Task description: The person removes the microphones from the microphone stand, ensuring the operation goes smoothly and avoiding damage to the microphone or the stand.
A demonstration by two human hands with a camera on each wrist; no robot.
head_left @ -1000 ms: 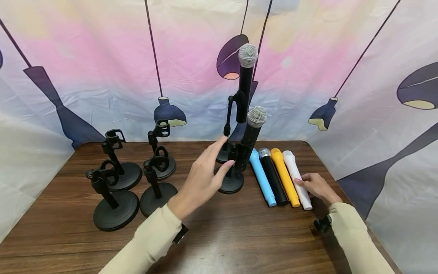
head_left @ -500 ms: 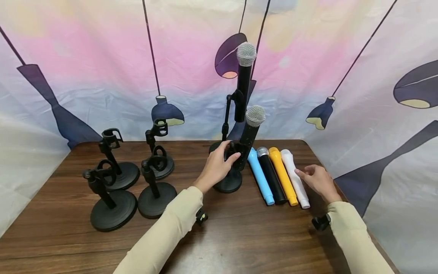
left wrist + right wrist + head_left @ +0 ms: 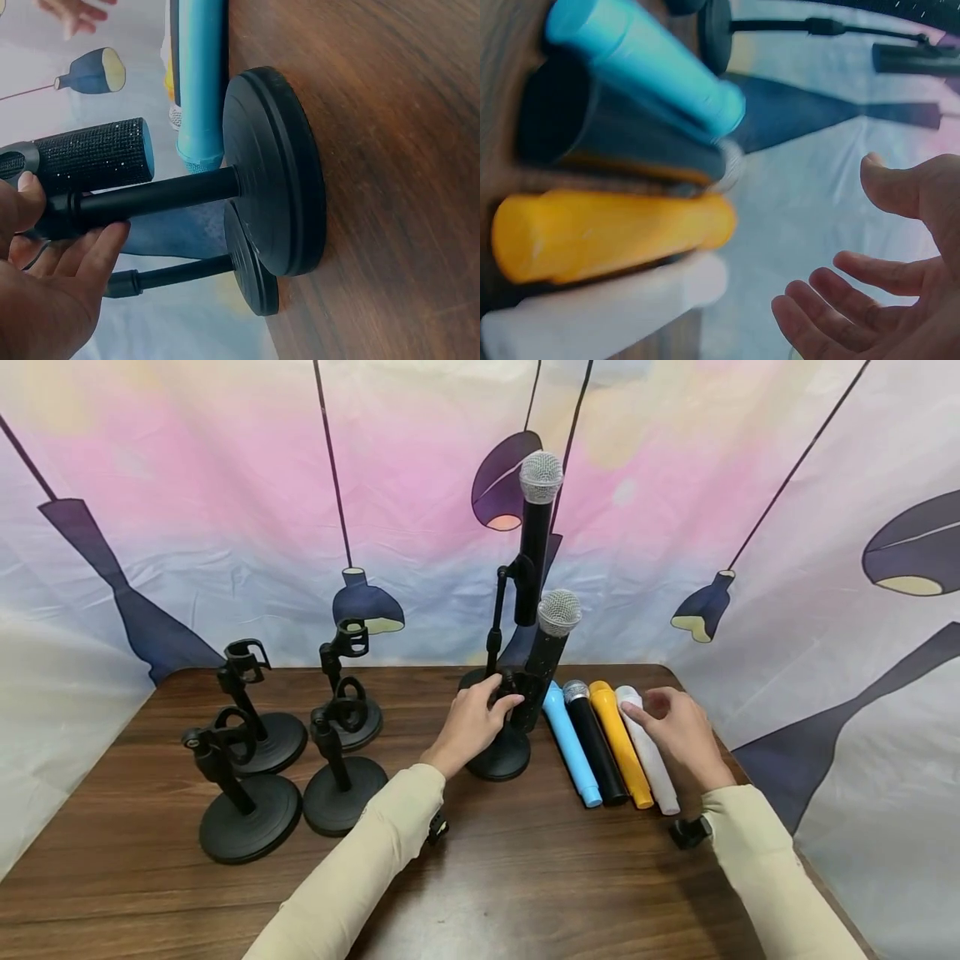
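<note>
My left hand (image 3: 468, 727) grips the upper post of a small black microphone stand (image 3: 161, 193), thumb on one side and fingers on the other. That stand's clip holds a glittery black microphone (image 3: 542, 672) with a silver mesh head, tilted to the right. At the right, my right hand (image 3: 684, 735) hovers by the head end of a white microphone (image 3: 654, 768). Its fingers (image 3: 855, 307) are spread and loosely bent, with nothing between them in the right wrist view. Left of the white one lie a yellow microphone (image 3: 622, 747), a black microphone (image 3: 597, 747) and a blue microphone (image 3: 572, 747), side by side.
Behind the gripped stand, a taller stand (image 3: 496, 618) carries another black microphone (image 3: 534, 543). Several stands with bare clips, including a front-left stand (image 3: 250, 818), occupy the left of the wooden table (image 3: 525, 893). A printed cloth (image 3: 450, 527) hangs behind.
My left hand has moved right and taken hold of the stand's post. My right hand has lifted from beside the white microphone and shifted toward its head end.
</note>
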